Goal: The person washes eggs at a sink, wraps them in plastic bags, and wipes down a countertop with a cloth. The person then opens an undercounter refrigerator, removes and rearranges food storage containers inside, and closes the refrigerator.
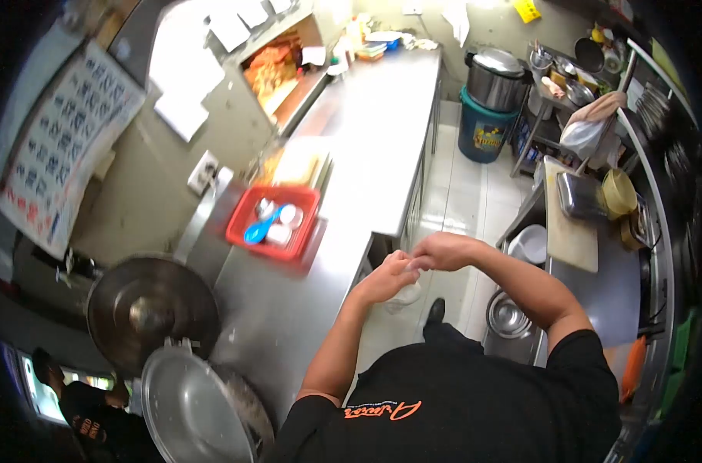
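- The fingers of the left hand [383,281] and the right hand [442,251] are bent and meet in front of the tummy. I can't tell how wide they open, or if they pinch something small.
- A pale, see-through thing [404,295] shows just below the hands, over the floor. It looks thin, but I can't tell if the fingers touch it.
- For close finger work like this, I think soft tips and small, slow moves are best. Both hands should stay near each other, with elbows out and wrists loose.
- The shiny metal counter [278,291] is beside the left arm. A red basket [237,218] sits on it, with a blue spoon [260,230] and little white tubs inside.
- Near the left elbow is a big metal pot [189,405]. A wide, dark round thing [112,309] is next to it.
- The floor [437,202] has white tiles. Ahead, a big silver pot [490,86] stands on a blue-green bin [486,131].
- On the right, a cutting board [571,238] lies by a yellow bowl [619,192].
- Another person [96,417] is far off to the left.
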A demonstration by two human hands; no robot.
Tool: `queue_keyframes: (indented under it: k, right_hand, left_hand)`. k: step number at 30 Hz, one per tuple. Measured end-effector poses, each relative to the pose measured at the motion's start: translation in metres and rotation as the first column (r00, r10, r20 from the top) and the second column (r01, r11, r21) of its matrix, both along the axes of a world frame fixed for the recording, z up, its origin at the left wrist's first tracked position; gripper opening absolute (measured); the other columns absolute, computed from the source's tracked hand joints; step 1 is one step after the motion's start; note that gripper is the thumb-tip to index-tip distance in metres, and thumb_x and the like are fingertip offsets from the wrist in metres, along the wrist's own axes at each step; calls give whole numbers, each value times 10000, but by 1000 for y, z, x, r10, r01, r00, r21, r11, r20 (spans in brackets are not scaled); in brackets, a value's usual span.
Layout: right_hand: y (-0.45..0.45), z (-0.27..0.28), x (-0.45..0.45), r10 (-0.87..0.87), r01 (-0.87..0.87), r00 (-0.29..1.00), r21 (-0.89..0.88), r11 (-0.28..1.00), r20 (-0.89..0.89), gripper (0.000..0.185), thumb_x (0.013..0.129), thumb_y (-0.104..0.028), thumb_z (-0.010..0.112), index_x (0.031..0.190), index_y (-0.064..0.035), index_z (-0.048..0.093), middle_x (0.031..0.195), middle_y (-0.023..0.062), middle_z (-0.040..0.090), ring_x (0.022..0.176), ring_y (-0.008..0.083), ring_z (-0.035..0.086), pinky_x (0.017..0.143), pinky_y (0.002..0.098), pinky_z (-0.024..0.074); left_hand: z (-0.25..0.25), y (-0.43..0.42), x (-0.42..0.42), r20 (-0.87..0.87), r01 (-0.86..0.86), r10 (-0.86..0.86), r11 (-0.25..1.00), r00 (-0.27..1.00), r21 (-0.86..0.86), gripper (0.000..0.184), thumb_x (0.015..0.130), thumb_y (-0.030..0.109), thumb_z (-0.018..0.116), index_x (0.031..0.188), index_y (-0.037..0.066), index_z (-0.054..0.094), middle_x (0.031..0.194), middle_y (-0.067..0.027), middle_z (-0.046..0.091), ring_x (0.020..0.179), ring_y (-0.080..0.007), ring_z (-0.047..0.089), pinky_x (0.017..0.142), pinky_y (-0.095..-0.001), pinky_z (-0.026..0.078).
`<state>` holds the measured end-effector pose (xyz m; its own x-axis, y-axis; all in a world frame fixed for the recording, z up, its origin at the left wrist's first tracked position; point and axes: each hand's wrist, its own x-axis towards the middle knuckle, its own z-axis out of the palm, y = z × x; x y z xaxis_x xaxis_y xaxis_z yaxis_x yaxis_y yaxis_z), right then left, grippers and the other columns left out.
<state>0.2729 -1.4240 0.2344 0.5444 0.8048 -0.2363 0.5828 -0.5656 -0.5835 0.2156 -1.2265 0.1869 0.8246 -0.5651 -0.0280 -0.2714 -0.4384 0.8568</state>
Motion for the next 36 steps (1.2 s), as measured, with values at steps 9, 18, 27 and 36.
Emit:
queue_keyframes:
  k: [9, 18, 27, 36]
  right_hand:
    - [-153, 60, 158, 182, 789, 481, 514, 338, -858, 224, 941, -250, 530, 896, -42, 597, 660, 7, 512, 555, 98, 442, 531, 237, 350]
    - [-209, -4, 344, 511, 445, 560, 756, 479, -653, 57, 785, 0, 692, 837, 19, 683, 836, 47, 633, 789, 141, 606, 746, 238, 487]
    - [-185, 62, 600, -351, 130, 857, 502, 855, 376, 114, 783, -125, 678, 830, -26, 709, 777, 123, 624, 720, 250, 616, 653, 335, 491]
    - [-165, 22, 779, -664, 219, 647, 742, 633, 375, 242, 703, 0, 722, 935, -15, 655, 930, 122, 662, 813, 268, 636, 718, 320, 515]
  left_hand:
    - [128, -167, 250, 615, -245, 333, 943, 715, -226, 135, 726, -8, 684, 839, 64, 682, 911, -127, 586, 861, -267, 570, 739, -350, 476]
    - [151, -241, 334, 438, 99, 34, 955, 898, -279, 242, 686, -125, 629, 816, 64, 705, 777, -55, 601, 671, -156, 567, 562, -266, 441]
    - [38, -223, 619, -135, -457, 535, 532, 834, -713, 111, 879, 86, 619, 920, -11, 654, 838, -44, 639, 708, -83, 550, 608, -224, 443]
    - [23, -246, 846, -418, -623, 539, 279, 731, -731, 190, 916, 133, 623, 1023, -22, 645, 846, -50, 641, 691, -76, 562, 579, -209, 468]
